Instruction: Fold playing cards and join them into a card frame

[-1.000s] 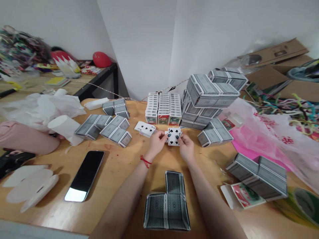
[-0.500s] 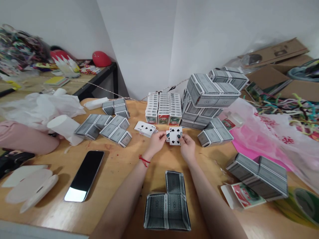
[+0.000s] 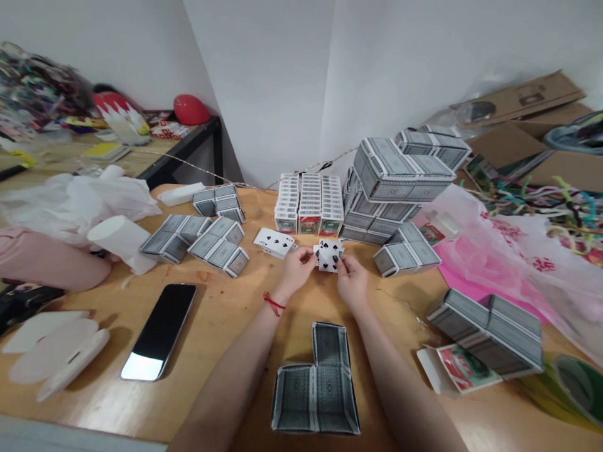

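Note:
Between my two hands are a few playing cards (image 3: 328, 256), the front one a four of spades facing me. My left hand (image 3: 299, 269), with a red string bracelet at the wrist, pinches their left edge. The right edge is held by the thumb and fingers of my right hand (image 3: 352, 277). A stack of loose playing cards (image 3: 274, 242) lies face up just left of my left hand. Between my forearms sits an L-shaped open form (image 3: 315, 392) folded from grey-backed cards. Behind the hands stand rows of boxed card decks (image 3: 309, 204).
Grey card blocks (image 3: 219, 246) lie to the left, and a tall pile of them (image 3: 398, 172) rises at the back right. A phone (image 3: 160, 331) lies front left. An opened card box (image 3: 464, 369) and a tape roll (image 3: 572, 389) are at the right.
The cards in my hands have come together, so the front card now overlaps the one behind it more. Both hands have shifted only slightly.

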Motion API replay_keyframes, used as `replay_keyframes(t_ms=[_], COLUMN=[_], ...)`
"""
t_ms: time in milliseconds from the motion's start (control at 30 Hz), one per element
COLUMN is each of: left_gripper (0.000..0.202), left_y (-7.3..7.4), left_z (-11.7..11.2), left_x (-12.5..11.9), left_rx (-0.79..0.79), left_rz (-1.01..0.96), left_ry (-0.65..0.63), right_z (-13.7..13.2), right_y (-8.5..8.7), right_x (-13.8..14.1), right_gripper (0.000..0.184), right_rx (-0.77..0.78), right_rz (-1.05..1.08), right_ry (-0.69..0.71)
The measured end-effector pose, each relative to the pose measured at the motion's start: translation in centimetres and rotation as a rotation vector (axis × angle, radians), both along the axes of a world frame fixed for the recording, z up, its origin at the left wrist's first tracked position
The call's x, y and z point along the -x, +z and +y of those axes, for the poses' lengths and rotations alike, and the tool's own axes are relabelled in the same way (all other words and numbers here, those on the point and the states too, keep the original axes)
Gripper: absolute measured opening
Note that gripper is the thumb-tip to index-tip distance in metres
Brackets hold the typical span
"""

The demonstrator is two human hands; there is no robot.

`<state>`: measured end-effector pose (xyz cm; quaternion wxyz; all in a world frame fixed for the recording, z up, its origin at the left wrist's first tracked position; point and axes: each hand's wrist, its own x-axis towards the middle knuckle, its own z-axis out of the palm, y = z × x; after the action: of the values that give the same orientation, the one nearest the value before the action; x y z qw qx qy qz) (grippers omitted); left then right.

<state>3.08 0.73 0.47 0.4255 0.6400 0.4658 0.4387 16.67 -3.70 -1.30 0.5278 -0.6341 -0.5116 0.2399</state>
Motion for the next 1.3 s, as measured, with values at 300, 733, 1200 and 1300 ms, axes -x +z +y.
replay_keyframes(t_ms=[300,733,1200,1300], left_gripper=[0.004,0.021,0.015,0.014], left_y=[-0.1,0.0,0.6,0.5], left_z=[-0.8,-0.8,-1.0,-1.0], left_x=[-0.2,-0.1,0.2,0.3], left_rx=[-0.205,-0.275,-0.263,-0.243], left_rz=[0.228,0.213,0.180,0.179], left_ry=[0.051,-0.014,0.001,0.025], right_z=[-0.6,-0.2,-0.5,-0.6], right_y=[0.6,0.2,0.6,0.7], right_x=[0.5,0.0,0.2,0.3], right_gripper=[0.024,0.023,0.022,0.022], right_rx=[-0.013,-0.030,-0.025,-0.026], right_rz=[-0.198,-0.102,-0.160,-0.214], right_ry=[-0.013,-0.037,-0.039,-0.011])
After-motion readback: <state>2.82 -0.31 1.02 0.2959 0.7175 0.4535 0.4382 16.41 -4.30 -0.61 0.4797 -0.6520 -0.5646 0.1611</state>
